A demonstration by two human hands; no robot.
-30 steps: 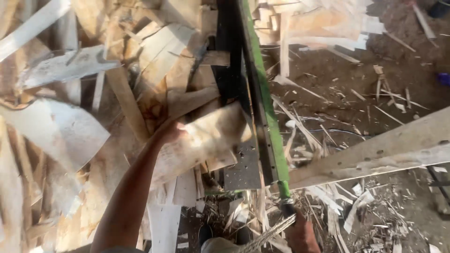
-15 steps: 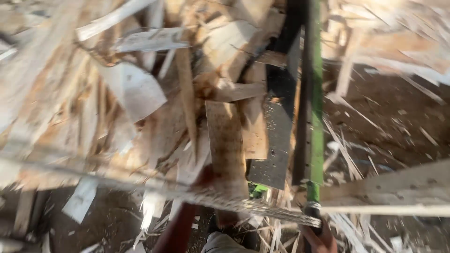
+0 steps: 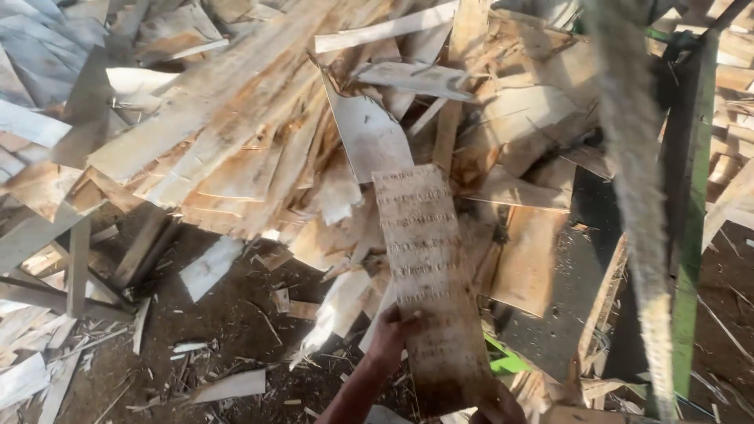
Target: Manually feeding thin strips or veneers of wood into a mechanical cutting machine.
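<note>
A long, narrow wood veneer sheet (image 3: 428, 267) with dark bands across it stands lengthwise in front of me. My left hand (image 3: 387, 339) grips its left edge near the lower end. At the very bottom of the view my right hand (image 3: 498, 408) holds the sheet's lower end; only its knuckles show. The sheet's top end reaches over a big heap of veneer offcuts (image 3: 259, 133).
A green metal machine frame (image 3: 691, 196) runs down the right side, with a dark plate (image 3: 561, 306) beside it. A blurred pale strip (image 3: 632, 204) hangs in front of the frame. Loose scraps (image 3: 208, 267) lie on the dirt floor at the lower left.
The view has swung left toward the heap. The banded sheet has turned upright and come closer, now held by both hands. The pale strip moved from lying across to hanging at the right.
</note>
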